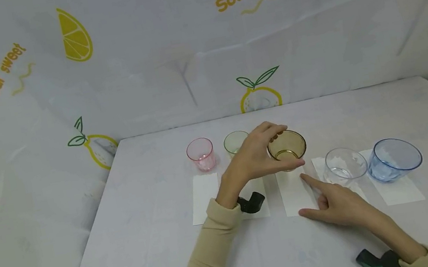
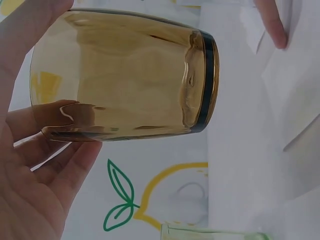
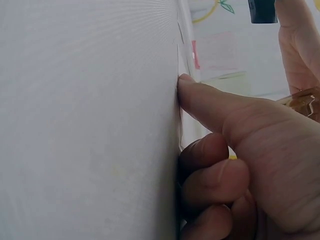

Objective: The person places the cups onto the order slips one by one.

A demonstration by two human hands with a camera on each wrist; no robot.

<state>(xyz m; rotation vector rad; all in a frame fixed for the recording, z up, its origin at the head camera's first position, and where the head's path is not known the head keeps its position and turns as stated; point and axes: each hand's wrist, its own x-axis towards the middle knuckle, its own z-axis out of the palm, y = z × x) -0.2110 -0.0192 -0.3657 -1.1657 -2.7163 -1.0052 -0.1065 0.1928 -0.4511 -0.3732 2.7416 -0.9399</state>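
Here we see the left hand [image 1: 258,154] curled around a round amber glass cup [image 1: 287,148], thumb and fingers wrapped on its wall, holding it just above the far end of a white paper strip [image 1: 295,193] that lies on the grey table [image 1: 151,240]. In the left wrist view the amber cup [image 2: 125,75] fills most of the picture, and we can make out nothing inside it. The right hand [image 1: 335,202] rests on the table just in front of the cup, its index finger stretched out and pressing the strip's edge, the other fingers curled under; it grips nothing. To the right of that hand stand a clear glass bowl [image 1: 345,165] and, touching it, a blue glass bowl [image 1: 394,159], each on its own paper strip; both look empty. Behind the left hand stand a small pink cup [image 1: 201,154] and a small green cup [image 1: 235,142], near each other, also apparently empty.
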